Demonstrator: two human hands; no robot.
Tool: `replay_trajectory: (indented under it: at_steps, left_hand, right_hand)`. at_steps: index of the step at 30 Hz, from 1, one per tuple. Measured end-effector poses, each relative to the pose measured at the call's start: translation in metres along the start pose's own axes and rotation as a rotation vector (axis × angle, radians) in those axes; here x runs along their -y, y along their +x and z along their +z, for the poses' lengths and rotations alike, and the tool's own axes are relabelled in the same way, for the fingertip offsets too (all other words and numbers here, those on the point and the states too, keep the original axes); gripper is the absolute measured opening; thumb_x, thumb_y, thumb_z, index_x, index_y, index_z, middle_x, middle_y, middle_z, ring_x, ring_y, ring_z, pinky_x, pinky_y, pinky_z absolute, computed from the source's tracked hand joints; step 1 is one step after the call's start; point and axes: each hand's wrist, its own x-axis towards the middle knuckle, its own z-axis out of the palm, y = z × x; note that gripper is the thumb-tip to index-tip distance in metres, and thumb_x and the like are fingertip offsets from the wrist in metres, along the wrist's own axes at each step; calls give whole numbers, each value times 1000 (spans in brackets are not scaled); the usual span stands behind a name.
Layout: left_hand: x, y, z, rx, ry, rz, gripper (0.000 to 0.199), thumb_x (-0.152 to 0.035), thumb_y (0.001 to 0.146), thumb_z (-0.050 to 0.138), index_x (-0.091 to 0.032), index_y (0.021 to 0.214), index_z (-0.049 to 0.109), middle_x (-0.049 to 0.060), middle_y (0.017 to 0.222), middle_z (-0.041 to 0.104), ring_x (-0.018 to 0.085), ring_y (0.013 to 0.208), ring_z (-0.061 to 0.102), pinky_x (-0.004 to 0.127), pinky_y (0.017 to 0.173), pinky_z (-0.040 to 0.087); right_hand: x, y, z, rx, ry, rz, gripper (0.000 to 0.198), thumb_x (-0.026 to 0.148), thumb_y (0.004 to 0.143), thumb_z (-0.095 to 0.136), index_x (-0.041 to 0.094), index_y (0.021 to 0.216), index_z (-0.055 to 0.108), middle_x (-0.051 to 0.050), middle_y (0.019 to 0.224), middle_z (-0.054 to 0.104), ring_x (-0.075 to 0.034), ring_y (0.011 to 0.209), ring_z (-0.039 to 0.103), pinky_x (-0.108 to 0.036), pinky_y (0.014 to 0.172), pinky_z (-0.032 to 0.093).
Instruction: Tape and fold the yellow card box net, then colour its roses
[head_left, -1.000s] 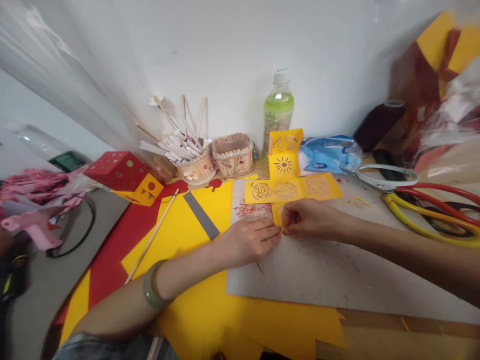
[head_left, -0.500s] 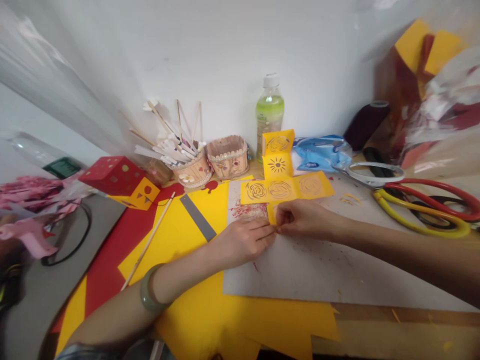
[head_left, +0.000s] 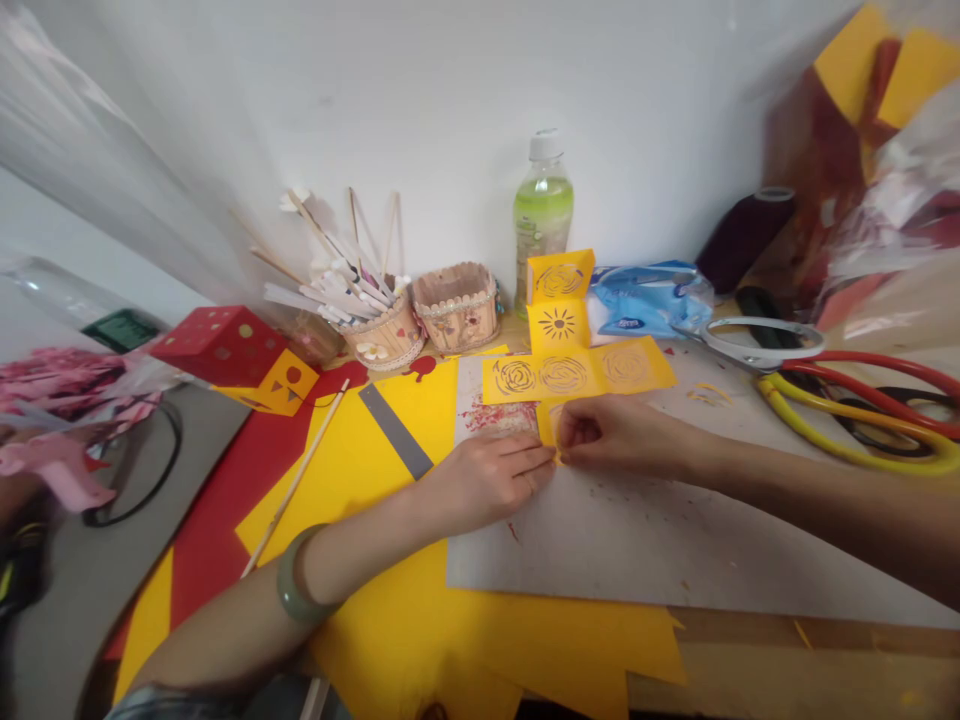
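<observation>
A yellow paper cut-out [head_left: 562, 374] in a cross shape lies on the grey board [head_left: 600, 540], with swirl and sun patterns cut through its panels. Its far panel is folded upward. At the near panel my left hand [head_left: 499, 478] has its fingers pressed together on the paper's lower edge. My right hand [head_left: 600, 436] pinches that same edge from the right, its fingertips close to the left ones. Both hands partly cover the near panel. A green bangle [head_left: 296, 578] is on my left wrist.
Behind stand a green drink bottle [head_left: 544, 215], two wooden baskets [head_left: 456, 310] and a blue tissue pack [head_left: 645, 300]. Scissors [head_left: 765, 342] lie right. To the left are a grey ruler [head_left: 395, 433], yellow sheets [head_left: 330, 490], a thin stick [head_left: 296, 480], a red box [head_left: 225, 345] and a pink glue gun [head_left: 60, 470].
The view has shifted slightly. Both hands stay at the near edge of the yellow paper, with barely any movement of the fingers.
</observation>
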Motion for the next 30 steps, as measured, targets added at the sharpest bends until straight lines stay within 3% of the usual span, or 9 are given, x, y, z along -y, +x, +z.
replay_trajectory:
  at_steps: [7,23,30]
  left_hand:
    - [0,0,0,26,6,-4,27,-12,90,38,-11,94,65,4,98,69,15,94,62,27,78,55]
    - [1,-2,1,32,30,1,26,-12,90,39,-12,94,65,4,98,69,14,95,62,26,81,54]
    - [1,-1,0,17,6,0,27,-12,90,39,-11,94,65,4,97,69,15,94,62,26,80,54]
  right_hand:
    - [3,-1,2,-37,-51,3,6,21,64,52,17,64,58,-1,62,60,-12,56,51,-22,48,33]
    - [-4,-3,-1,26,112,-27,8,20,66,54,16,71,60,1,63,59,-11,57,51,-21,49,37]
    - [-4,-3,-1,-16,6,-57,10,16,65,50,17,68,60,1,62,59,-11,56,51,-21,50,37]
